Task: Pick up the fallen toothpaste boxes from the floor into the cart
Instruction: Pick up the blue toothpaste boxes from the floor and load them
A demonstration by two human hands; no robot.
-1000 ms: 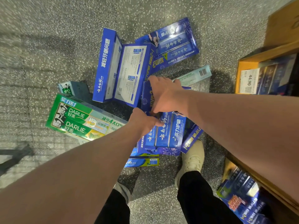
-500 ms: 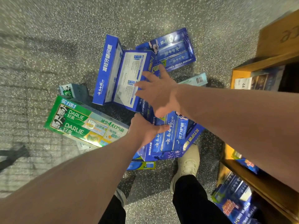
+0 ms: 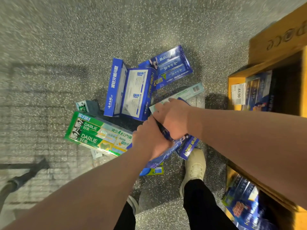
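Head view: a blue toothpaste box (image 3: 166, 135) is gripped between the left hand (image 3: 149, 140) and the right hand (image 3: 176, 120), fingers curled round it, low over the fallen pile. A green Darlie box (image 3: 99, 133) is seen just left of it on the speckled floor (image 3: 83, 39).

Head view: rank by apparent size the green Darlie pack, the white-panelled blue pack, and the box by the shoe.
1. Green Darlie pack, largest.
2. White-panelled blue pack.
3. Box by the shoe, smallest, though it is partly covered, so its full size is unsure.
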